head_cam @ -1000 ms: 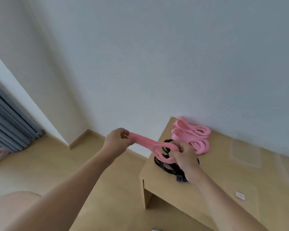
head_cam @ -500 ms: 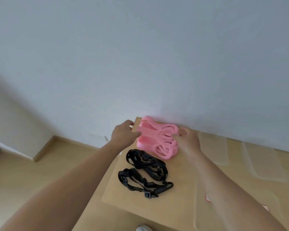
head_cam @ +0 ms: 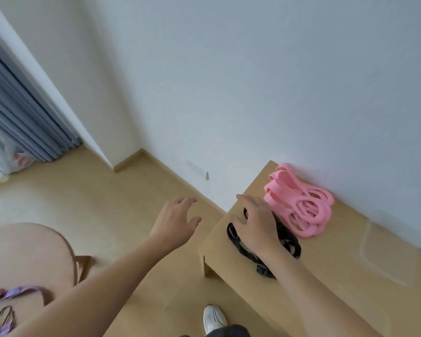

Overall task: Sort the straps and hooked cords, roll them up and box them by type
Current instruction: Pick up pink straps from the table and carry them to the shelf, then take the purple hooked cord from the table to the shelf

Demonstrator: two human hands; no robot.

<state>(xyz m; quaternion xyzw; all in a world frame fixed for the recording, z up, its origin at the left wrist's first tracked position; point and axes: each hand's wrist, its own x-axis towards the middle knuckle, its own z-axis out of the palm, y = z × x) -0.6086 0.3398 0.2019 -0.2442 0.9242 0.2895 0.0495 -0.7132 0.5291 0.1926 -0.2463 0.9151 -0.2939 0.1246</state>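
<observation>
Right hand (head_cam: 258,227) seemingly touches black webbing straps (head_cam: 288,242).

Only one camera was in play, worn on the person's head. It looked forward and steeply down, tilted, from close above the left end of the table (head_cam: 331,271). The wall (head_cam: 253,81) stood far, the floor (head_cam: 88,203) to the left, and both forearms reached in from the near edge.

Right hand (head_cam: 255,224) rests spread on black straps (head_cam: 289,242) (pink bands (head_cam: 301,210) beside).
</observation>
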